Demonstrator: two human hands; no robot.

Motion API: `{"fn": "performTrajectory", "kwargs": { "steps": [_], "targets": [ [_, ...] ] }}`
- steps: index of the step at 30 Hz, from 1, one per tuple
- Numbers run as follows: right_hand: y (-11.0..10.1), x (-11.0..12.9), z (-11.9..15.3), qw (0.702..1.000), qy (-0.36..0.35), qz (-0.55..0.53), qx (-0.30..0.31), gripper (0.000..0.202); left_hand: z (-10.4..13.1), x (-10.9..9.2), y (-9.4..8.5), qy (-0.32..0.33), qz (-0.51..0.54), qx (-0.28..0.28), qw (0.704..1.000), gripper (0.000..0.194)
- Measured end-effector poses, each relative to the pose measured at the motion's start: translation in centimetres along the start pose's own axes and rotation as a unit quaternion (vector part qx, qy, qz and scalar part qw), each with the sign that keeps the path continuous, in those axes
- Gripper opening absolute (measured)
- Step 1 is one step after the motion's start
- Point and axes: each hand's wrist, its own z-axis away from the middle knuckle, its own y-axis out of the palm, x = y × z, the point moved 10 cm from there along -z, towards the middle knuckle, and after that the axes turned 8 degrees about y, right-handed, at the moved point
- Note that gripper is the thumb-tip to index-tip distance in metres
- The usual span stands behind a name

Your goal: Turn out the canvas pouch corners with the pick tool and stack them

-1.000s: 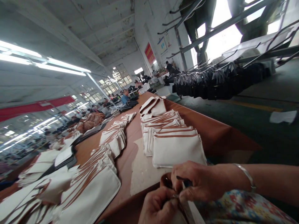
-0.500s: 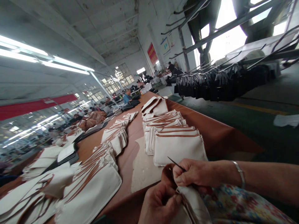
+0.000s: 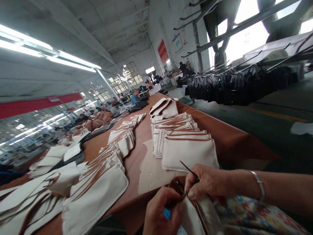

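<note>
Low in the head view, a white pouch [image 3: 190, 212] with a brown edge is held between both hands above the lap. My left hand [image 3: 162, 209] pinches its edge near a brown part [image 3: 177, 183]; a blue patch shows between the fingers. My right hand [image 3: 204, 181] is closed round a thin, dark pointed tool [image 3: 187, 167], whose tip points up and left. The same hand's thumb and fingertips press on the pouch edge. What kind of tool it is cannot be made out. Just beyond stands a row of white pouches [image 3: 189, 151] with brown top edges.
A brown-covered table [image 3: 139, 143] stretches away ahead. Another row of white pouches [image 3: 97, 195] and loose white pieces [image 3: 22, 209] lie left. A rack with black bags [image 3: 220, 91] stands at right. A person in blue [image 3: 135, 97] sits farther back.
My left fingers have curled in closer to the right hand at the pouch edge, and a blue patch now shows there. The brown part gapes less. The view has shifted slightly.
</note>
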Motion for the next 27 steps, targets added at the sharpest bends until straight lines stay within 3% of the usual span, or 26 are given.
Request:
{"fn": "performTrajectory", "kwargs": {
  "steps": [3,6,10,13,20,27],
  "targets": [
    [0.1,0.1,-0.1,1.000,-0.009,-0.006,-0.007,0.025,0.0,-2.5,-0.4,0.121,-0.117,-0.015,0.986,0.018],
    [0.3,-0.3,-0.2,1.000,-0.002,-0.006,-0.011,0.025,0.4,-3.8,0.2,0.194,-0.228,-0.006,0.954,0.024],
    [0.4,-0.6,-0.2,0.999,-0.003,-0.046,-0.013,0.019,0.9,-4.1,1.8,0.237,-0.361,0.025,0.902,0.025],
    [0.6,-0.9,-0.4,0.998,-0.004,-0.056,-0.011,0.012,1.0,-3.4,2.6,0.225,-0.403,0.035,0.886,0.022],
    [1.1,-1.7,-0.8,0.999,0.015,-0.038,-0.001,0.018,0.5,-1.6,3.4,0.157,-0.370,0.044,0.915,0.018],
    [1.1,-1.4,-0.2,0.998,0.023,0.052,-0.010,0.020,-0.7,-0.3,0.9,0.010,-0.181,-0.011,0.983,0.016]
  ]
}}
